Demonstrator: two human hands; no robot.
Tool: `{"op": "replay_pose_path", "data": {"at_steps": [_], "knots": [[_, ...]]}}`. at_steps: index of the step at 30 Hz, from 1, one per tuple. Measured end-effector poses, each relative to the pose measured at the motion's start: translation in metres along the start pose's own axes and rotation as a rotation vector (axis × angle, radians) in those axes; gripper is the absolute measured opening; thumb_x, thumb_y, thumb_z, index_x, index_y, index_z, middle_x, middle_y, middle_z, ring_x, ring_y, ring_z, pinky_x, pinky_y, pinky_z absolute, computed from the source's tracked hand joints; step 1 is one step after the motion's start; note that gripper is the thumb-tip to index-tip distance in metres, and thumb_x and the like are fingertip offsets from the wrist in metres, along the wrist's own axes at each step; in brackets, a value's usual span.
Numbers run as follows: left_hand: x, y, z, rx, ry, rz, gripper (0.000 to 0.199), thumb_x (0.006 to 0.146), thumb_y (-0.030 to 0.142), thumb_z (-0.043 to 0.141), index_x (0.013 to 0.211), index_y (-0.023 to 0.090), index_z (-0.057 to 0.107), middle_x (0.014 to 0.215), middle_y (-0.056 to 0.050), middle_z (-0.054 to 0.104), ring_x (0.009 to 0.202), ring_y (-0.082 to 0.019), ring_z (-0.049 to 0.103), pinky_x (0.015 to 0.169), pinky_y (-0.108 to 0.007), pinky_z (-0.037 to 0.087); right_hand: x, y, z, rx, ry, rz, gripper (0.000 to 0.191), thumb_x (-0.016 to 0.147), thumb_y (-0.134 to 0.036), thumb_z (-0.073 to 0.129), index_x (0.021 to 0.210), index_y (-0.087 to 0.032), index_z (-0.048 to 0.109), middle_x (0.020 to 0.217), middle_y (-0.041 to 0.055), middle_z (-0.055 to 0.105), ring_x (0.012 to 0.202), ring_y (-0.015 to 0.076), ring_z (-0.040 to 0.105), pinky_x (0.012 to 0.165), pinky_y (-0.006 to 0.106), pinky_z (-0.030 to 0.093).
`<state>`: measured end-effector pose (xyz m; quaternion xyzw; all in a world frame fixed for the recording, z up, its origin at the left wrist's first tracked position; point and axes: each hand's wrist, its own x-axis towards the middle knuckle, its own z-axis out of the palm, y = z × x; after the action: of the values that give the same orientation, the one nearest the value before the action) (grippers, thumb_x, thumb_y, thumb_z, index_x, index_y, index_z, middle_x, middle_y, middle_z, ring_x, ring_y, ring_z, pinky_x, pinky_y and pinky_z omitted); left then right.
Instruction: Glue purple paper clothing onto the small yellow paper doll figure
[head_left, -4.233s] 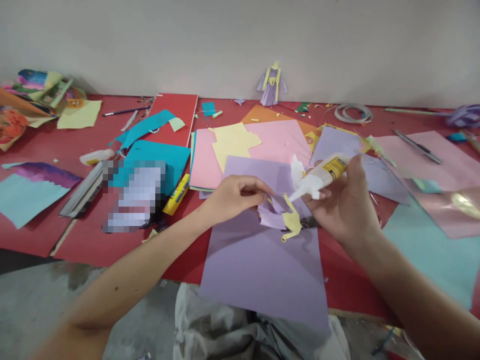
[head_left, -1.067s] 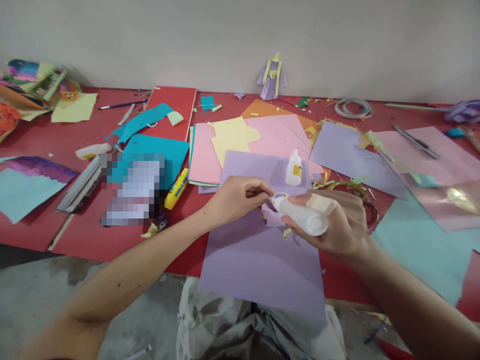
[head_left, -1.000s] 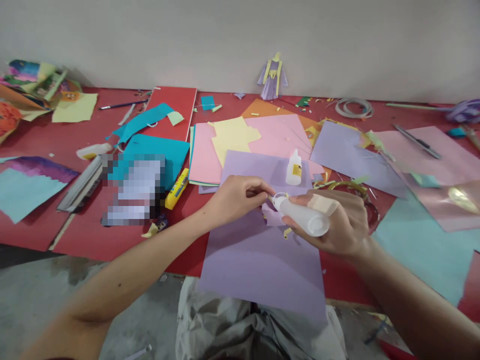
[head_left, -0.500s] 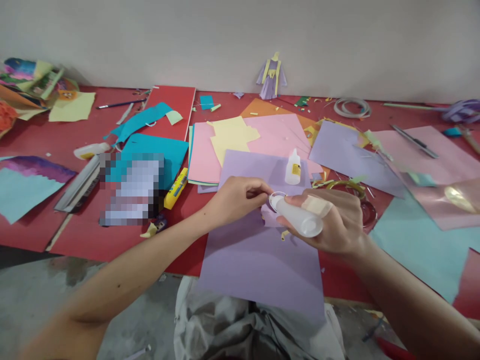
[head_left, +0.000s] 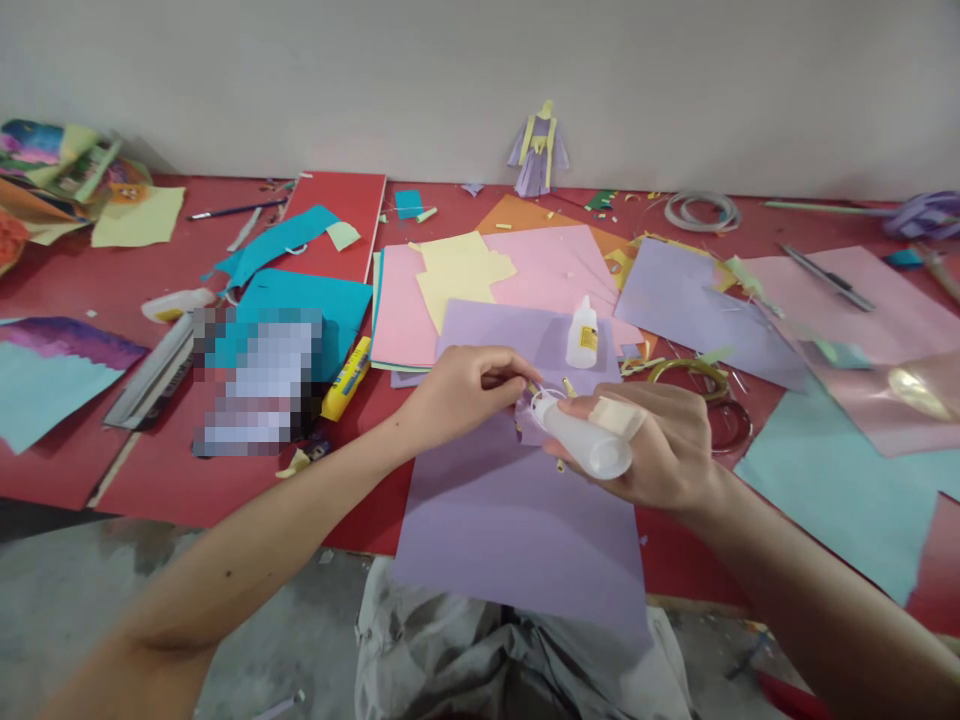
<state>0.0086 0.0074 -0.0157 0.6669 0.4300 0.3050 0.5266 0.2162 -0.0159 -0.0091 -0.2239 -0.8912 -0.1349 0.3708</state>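
Note:
My right hand (head_left: pixel 660 440) is wrapped around a white squeeze glue bottle (head_left: pixel 596 440), tilted with its nozzle end toward my left hand. The fingers of my left hand (head_left: pixel 480 395) are pinched together at the edge of a small purple paper piece (head_left: pixel 531 428) with yellow bits on it. A thin white ring shows beside the bottle's nozzle end; the very tip is hard to make out. Beneath both hands lies a large purple sheet (head_left: pixel 517 540), its near end hanging over the table edge. Another small glue bottle (head_left: pixel 583 338) stands upright just beyond my hands.
A paper doll (head_left: pixel 538 150) leans against the wall. To the left lie a yellow glue stick box (head_left: pixel 346 378), a blurred-out phone (head_left: pixel 262 385) and teal paper (head_left: pixel 337 300). Rightward are tape rolls (head_left: pixel 727 425), a craft knife (head_left: pixel 829 277) and a light blue sheet (head_left: pixel 832 500).
The glue bottle and my right hand have shifted slightly left along the small purple piece. More of that piece and its yellow bits now shows. The view has moved a little.

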Motion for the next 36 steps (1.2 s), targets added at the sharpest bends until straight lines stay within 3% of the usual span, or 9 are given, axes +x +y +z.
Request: {"op": "replay_pose_path", "data": {"at_steps": [5,12,17,23,30,36], "knots": [[-0.0003,-0.0018,0.0015,-0.016,-0.046,0.003,0.017,0.087,0.014,0.057,0.091,0.013,0.074,0.086,-0.003,0.077,0.075,-0.012,0.071,0.069,-0.020,0.053,0.0016,-0.0009,-0.0006,-0.008,0.013,-0.006,0.025,0.093,-0.028,0.067,0.111,-0.016,0.053,0.067,0.0013,0.066,0.049,0.0151,0.057,0.042,0.029,0.043],[0.0002,-0.0026,0.0012,-0.025,-0.024,-0.009,0.018,0.087,0.015,0.057,0.094,0.014,0.074,0.087,-0.003,0.077,0.075,-0.012,0.070,0.069,-0.021,0.053,0.0007,0.0005,-0.0006,-0.019,0.021,-0.014,0.023,0.094,-0.029,0.066,0.110,-0.017,0.055,0.067,0.0011,0.064,0.051,0.0164,0.058,0.041,0.031,0.043],[0.0003,-0.0028,0.0023,-0.016,-0.014,0.005,0.018,0.087,0.015,0.057,0.093,0.015,0.074,0.087,-0.003,0.077,0.076,-0.012,0.070,0.069,-0.021,0.053,-0.0011,0.0019,-0.0008,-0.005,0.027,-0.039,0.033,0.087,-0.025,0.075,0.111,-0.013,0.057,0.069,0.0018,0.062,0.054,0.0156,0.058,0.042,0.030,0.041],[0.0005,-0.0030,0.0017,0.021,0.009,0.017,0.018,0.087,0.015,0.058,0.093,0.015,0.074,0.086,-0.003,0.077,0.076,-0.013,0.071,0.070,-0.021,0.054,-0.0012,0.0012,-0.0019,-0.029,0.022,-0.008,0.024,0.092,-0.029,0.070,0.110,-0.020,0.056,0.069,0.0003,0.063,0.055,0.0169,0.060,0.043,0.031,0.045],[-0.0006,-0.0058,0.0035,0.096,0.005,0.047,0.018,0.088,0.015,0.056,0.093,0.016,0.074,0.091,-0.003,0.078,0.082,-0.014,0.072,0.077,-0.023,0.056,0.0022,0.0013,-0.0028,-0.032,0.030,0.001,0.030,0.091,-0.026,0.071,0.114,-0.015,0.056,0.064,0.0008,0.063,0.053,0.0178,0.060,0.042,0.031,0.046],[-0.0007,-0.0068,0.0042,0.047,-0.022,0.043,0.017,0.088,0.016,0.057,0.091,0.016,0.074,0.089,-0.003,0.077,0.081,-0.014,0.072,0.075,-0.023,0.055,0.0023,0.0018,-0.0018,-0.047,0.027,0.030,0.033,0.092,-0.031,0.069,0.120,-0.021,0.053,0.067,-0.0005,0.067,0.052,0.0178,0.062,0.042,0.030,0.047]]}}
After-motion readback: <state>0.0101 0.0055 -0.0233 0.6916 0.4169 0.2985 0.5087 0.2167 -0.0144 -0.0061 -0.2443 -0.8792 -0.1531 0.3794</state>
